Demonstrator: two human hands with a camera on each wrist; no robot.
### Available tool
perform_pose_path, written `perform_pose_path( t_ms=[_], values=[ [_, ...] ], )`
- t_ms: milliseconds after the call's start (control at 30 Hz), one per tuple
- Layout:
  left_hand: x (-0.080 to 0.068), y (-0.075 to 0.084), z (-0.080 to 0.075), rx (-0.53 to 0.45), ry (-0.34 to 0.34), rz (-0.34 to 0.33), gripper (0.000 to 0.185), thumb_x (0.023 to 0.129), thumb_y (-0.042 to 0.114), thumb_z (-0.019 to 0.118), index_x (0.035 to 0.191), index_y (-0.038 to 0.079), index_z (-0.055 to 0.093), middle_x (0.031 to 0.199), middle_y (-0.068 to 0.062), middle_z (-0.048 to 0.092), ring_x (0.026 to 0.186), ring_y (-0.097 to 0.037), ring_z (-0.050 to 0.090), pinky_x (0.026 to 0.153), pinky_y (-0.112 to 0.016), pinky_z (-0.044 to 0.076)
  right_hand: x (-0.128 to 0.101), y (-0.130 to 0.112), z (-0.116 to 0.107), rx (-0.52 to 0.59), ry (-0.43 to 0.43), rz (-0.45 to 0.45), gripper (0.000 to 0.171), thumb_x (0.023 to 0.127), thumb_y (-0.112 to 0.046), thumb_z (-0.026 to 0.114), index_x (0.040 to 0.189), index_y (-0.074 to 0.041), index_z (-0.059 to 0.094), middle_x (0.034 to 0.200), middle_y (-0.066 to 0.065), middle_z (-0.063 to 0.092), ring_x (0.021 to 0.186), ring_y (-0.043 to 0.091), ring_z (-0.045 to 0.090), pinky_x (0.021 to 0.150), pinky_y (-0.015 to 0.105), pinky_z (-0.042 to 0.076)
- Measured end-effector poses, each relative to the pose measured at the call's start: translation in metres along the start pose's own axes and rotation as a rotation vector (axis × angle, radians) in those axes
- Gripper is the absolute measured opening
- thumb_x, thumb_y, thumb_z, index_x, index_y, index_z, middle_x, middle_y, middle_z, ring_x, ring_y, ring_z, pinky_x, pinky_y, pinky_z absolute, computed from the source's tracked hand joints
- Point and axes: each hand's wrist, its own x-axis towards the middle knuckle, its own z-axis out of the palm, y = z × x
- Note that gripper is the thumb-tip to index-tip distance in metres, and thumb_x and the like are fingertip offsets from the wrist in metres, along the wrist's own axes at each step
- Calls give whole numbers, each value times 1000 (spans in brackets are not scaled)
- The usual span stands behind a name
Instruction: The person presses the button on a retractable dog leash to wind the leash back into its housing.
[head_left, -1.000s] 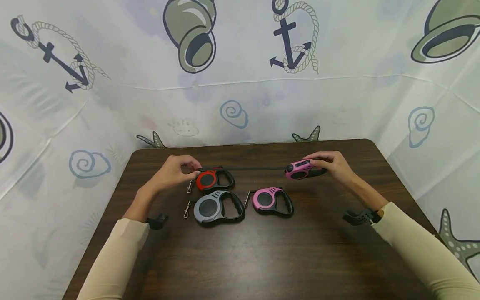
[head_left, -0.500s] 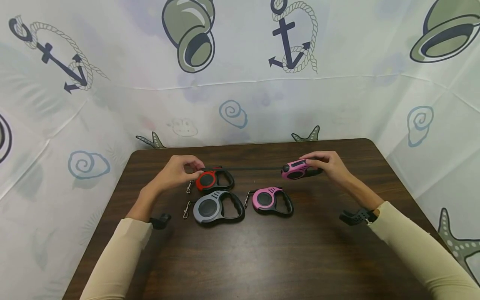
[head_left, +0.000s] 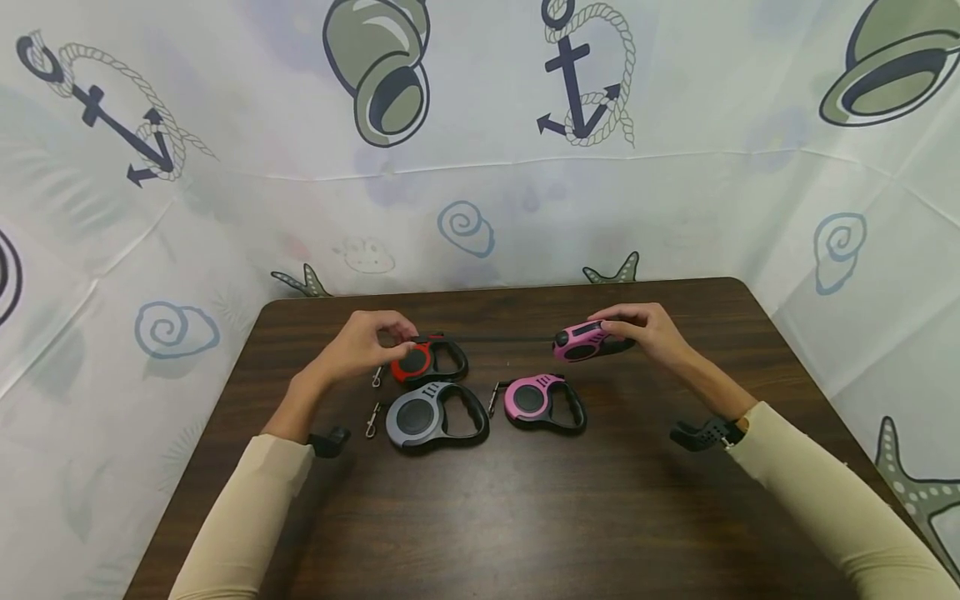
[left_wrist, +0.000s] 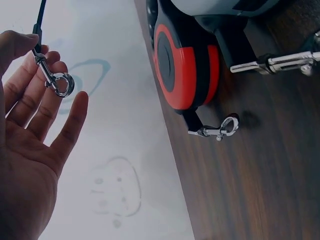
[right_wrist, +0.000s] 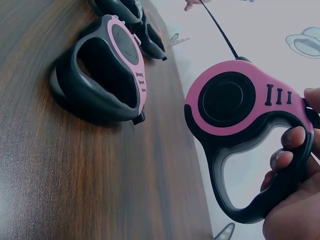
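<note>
My right hand (head_left: 648, 329) grips the black handle of a pink retractable dog leash (head_left: 576, 345), held above the back of the table. In the right wrist view, its fingers curl through the handle loop. A thin black cord (head_left: 498, 339) runs taut leftward from the leash to my left hand (head_left: 365, 344). There the thumb and fingers pinch the cord's end, just above its metal snap hook (left_wrist: 47, 71). Below the left hand lies a red retractable leash (head_left: 412, 362), partly covered by the fingertips. A grey leash (head_left: 414, 415) and a second pink leash (head_left: 529, 398) lie nearer.
The leashes rest on a dark wood-grain table (head_left: 495, 517). Their snap hooks point left, such as the grey leash's hook (head_left: 372, 421). A white cloth (head_left: 525, 217) printed with anchors and shells hangs behind the table and along both sides.
Both hands have drawn slightly nearer each other. My right hand has shifted left with the pink leash, my left hand right, and the cord between them has shortened. The lying leashes stay put.
</note>
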Motion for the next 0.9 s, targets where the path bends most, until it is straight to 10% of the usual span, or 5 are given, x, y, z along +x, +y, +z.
perform_pose_path(
  t_ms=[467, 900],
  values=[
    [5, 3, 8, -1, 13, 28, 12, 90, 8, 81, 101, 11, 77, 94, 2, 76, 84, -12, 68, 79, -35, 57, 4, -1, 7, -41, -21, -6, 26, 101, -6, 67, 124, 4, 74, 120, 25, 73, 92, 18, 61, 80, 29, 53],
    [12, 8, 16, -43, 5, 72, 11, 91, 7, 81, 101, 6, 77, 93, 1, 75, 83, -13, 67, 76, -51, 57, 6, -3, 13, -61, -42, 2, 28, 99, -5, 71, 125, 2, 75, 123, 25, 73, 90, 16, 63, 78, 27, 55]
  ],
)
